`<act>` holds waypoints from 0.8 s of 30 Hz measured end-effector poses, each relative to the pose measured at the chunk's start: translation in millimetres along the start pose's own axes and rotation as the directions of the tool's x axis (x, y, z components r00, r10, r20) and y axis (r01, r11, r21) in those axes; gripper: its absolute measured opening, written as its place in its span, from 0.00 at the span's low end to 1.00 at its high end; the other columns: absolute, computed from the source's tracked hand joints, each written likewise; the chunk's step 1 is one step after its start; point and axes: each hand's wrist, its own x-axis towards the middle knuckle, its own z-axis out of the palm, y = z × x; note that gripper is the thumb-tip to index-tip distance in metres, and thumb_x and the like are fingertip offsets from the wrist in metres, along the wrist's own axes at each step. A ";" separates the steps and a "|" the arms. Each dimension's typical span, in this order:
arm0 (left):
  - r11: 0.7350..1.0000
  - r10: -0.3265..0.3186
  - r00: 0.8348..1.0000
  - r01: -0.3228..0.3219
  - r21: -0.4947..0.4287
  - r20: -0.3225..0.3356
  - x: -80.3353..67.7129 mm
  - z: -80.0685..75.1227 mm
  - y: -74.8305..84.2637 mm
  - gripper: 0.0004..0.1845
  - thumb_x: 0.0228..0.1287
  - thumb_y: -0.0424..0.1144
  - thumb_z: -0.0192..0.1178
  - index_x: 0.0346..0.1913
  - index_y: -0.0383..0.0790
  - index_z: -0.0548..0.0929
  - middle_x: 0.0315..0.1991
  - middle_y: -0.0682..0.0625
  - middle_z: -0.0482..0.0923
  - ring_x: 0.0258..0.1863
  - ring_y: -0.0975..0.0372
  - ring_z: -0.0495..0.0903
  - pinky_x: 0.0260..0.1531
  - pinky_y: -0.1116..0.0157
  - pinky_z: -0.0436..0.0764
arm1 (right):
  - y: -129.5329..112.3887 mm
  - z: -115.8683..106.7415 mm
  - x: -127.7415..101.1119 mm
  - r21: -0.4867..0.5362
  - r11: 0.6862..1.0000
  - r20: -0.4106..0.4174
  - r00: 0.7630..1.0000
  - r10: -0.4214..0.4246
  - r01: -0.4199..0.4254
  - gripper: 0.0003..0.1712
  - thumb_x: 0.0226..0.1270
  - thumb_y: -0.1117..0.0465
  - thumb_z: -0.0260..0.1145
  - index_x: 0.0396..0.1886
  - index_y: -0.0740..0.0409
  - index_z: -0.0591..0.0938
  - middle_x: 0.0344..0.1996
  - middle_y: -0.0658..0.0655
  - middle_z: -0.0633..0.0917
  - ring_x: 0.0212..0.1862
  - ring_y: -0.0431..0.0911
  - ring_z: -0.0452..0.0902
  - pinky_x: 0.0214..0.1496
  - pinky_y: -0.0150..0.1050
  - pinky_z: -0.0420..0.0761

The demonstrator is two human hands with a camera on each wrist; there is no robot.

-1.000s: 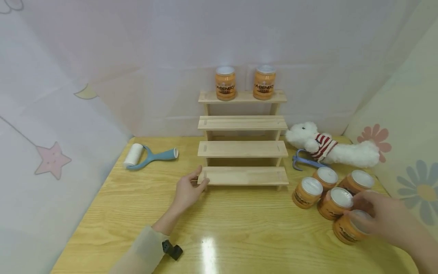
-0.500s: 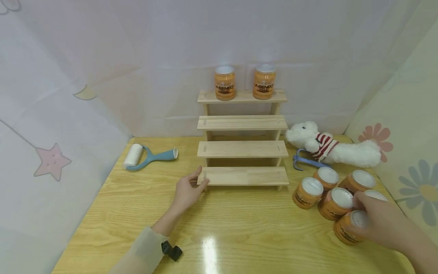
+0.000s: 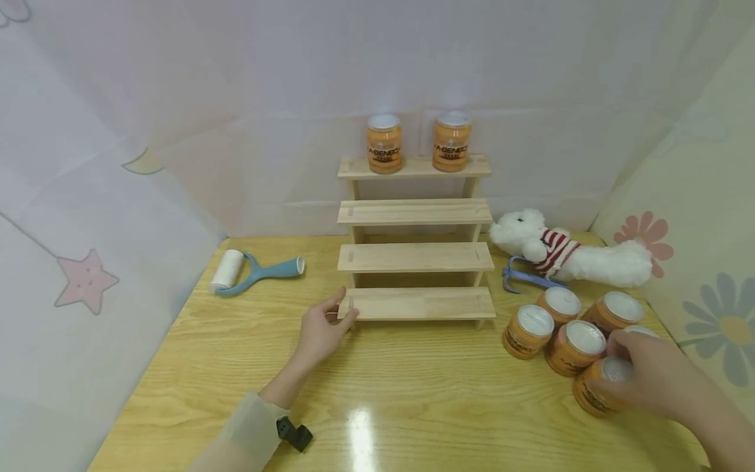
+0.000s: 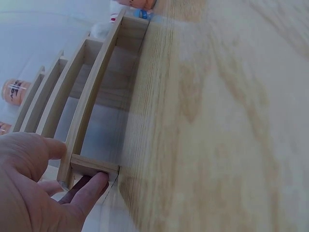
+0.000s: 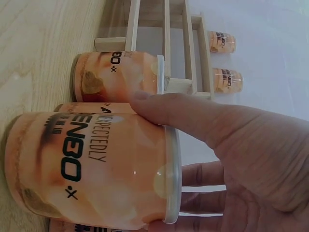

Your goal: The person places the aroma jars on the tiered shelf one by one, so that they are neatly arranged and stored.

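A pale yellow wooden table (image 3: 413, 387) with visible grain carries everything. At its twelve o'clock stands a four-tier stepped rack of light wood (image 3: 415, 257). At ten o'clock lies a lint roller with a white roll and blue handle (image 3: 250, 272). At two o'clock a white plush dog in a red-striped shirt (image 3: 569, 254) lies beside a blue plastic hook (image 3: 525, 278). At three o'clock stands a cluster of orange jars with silver lids (image 3: 569, 337).
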 end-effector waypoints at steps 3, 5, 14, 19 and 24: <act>1.000 -0.003 1.000 0.003 0.010 -0.005 0.4 0.4 -0.8 0.34 0.74 0.45 0.70 0.79 0.42 0.72 0.70 0.37 0.79 0.56 0.47 0.89 0.34 0.72 0.86 | -0.1 1.8 1.6 0.000 1.000 -0.010 1.000 -0.004 0.004 0.31 0.40 0.40 0.90 0.26 0.45 0.75 0.23 0.44 0.73 0.28 0.36 0.63 0.30 0.34 0.64; 1.000 0.002 1.000 -0.002 0.009 -0.005 0.3 0.5 -0.9 0.34 0.74 0.45 0.70 0.78 0.42 0.72 0.70 0.36 0.78 0.57 0.47 0.89 0.34 0.72 0.86 | -0.8 1.8 3.4 0.006 1.000 -0.006 1.000 0.001 -0.001 0.31 0.41 0.39 0.89 0.28 0.45 0.76 0.23 0.43 0.74 0.28 0.36 0.64 0.30 0.34 0.66; 1.000 0.016 1.000 -0.017 -0.005 -0.005 -0.2 0.3 -0.8 0.35 0.74 0.44 0.70 0.78 0.40 0.72 0.67 0.34 0.80 0.55 0.47 0.90 0.32 0.73 0.85 | -5.0 1.0 16.3 0.024 0.999 -0.050 0.998 -0.039 0.040 0.30 0.41 0.40 0.90 0.28 0.45 0.77 0.24 0.43 0.78 0.27 0.38 0.67 0.29 0.35 0.68; 1.000 0.018 1.000 -0.018 0.002 -0.003 -0.4 -0.1 -0.2 0.35 0.74 0.44 0.70 0.79 0.40 0.71 0.64 0.35 0.81 0.53 0.48 0.90 0.32 0.71 0.86 | -3.2 -2.7 20.9 0.047 0.996 -0.017 0.997 -0.078 0.078 0.29 0.41 0.42 0.90 0.29 0.46 0.78 0.25 0.42 0.79 0.28 0.35 0.67 0.30 0.34 0.69; 1.000 0.021 1.000 -0.021 0.004 -0.007 0.6 -0.3 -1.0 0.35 0.74 0.43 0.70 0.78 0.40 0.72 0.61 0.34 0.83 0.52 0.48 0.91 0.30 0.72 0.85 | -1.4 -17.1 28.6 0.073 0.986 -0.033 0.988 -0.149 0.151 0.26 0.41 0.49 0.90 0.29 0.44 0.78 0.26 0.40 0.80 0.29 0.29 0.66 0.30 0.32 0.67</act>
